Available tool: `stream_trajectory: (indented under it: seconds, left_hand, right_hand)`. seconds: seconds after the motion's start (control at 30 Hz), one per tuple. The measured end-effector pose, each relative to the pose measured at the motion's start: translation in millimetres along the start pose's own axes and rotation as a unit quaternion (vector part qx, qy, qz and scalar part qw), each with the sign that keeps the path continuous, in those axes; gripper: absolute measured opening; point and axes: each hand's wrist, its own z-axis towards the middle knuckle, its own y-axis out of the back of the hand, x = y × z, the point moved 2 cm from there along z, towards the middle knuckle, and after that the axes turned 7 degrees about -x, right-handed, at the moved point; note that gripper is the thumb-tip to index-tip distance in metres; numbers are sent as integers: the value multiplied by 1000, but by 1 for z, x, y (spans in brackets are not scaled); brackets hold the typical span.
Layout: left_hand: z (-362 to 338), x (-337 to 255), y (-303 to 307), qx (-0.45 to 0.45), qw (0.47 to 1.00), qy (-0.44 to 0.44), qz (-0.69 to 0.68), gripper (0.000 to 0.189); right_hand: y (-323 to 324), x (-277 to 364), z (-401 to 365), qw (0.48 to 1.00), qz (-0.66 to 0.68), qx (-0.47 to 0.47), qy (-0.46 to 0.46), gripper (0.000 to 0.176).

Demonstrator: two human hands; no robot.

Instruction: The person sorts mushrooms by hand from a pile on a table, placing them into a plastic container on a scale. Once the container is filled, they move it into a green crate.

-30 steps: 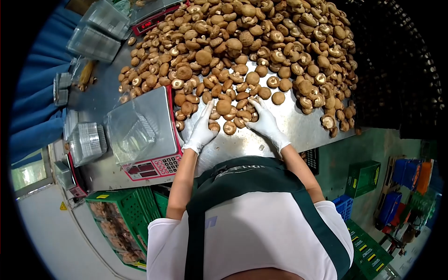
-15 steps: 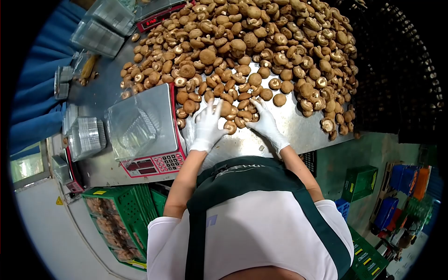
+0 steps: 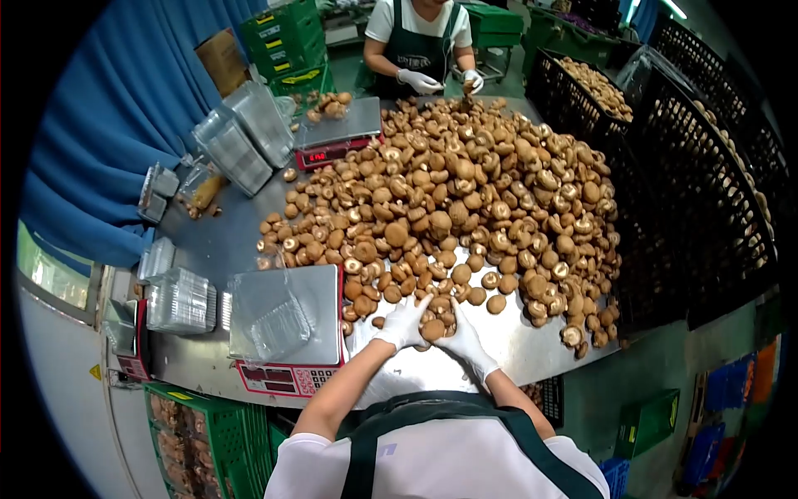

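My left hand (image 3: pixel 403 324), in a white glove, curls against the left side of a small cluster of brown shiitake mushrooms (image 3: pixel 435 328). On the other side my right hand (image 3: pixel 465 343), gloved too, presses in on the same cluster, so the mushrooms are held between both palms, low over the steel table (image 3: pixel 511 341). Some of the fingers are hidden behind the caps. Just beyond spreads a big heap of shiitake mushrooms (image 3: pixel 478 187). To the left a clear plastic tray (image 3: pixel 283 326) lies on a scale (image 3: pixel 249 291) with a red front.
Stacked clear trays (image 3: pixel 180 301) stand left of the scale. Across the table a co-worker (image 3: pixel 424 50) in white gloves handles something by a second scale (image 3: pixel 353 116) with mushrooms on it. Black crates (image 3: pixel 702 179) line the right side; a green crate (image 3: pixel 208 432) stands below left.
My hands have come closer together, gathering the loose mushrooms between them into a tight cluster. The view has tilted up, bringing the co-worker and far scale into sight.
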Motion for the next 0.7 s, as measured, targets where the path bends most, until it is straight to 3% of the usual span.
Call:
stream_trajectory:
  seconds: [0.07, 0.17, 0.2, 0.3, 0.53, 0.7]
  left_hand:
    - [-2, -2, -2, -9, 998, 32, -54, 111]
    - [-12, -13, 12, -4, 994, 62, -86, 107]
    - [-10, -11, 10, -5, 994, 60, -93, 107]
    - [-10, -4, 0, 1, 989, 65, -132, 108]
    - [-23, -10, 13, 3, 986, 58, -159, 104]
    - [-37, -6, 64, -82, 978, 34, -187, 94]
  right_hand:
    - [-3, -2, 5, 999, -14, -3, 29, 111]
    - [5, 19, 3, 993, 25, 54, -104, 107]
    - [6, 21, 2, 993, 27, 50, -102, 107]
    - [5, 23, -1, 979, 170, 48, -99, 102]
    - [12, 45, -9, 992, 75, 37, -94, 99]
    - [10, 86, 5, 998, 54, 9, -41, 94]
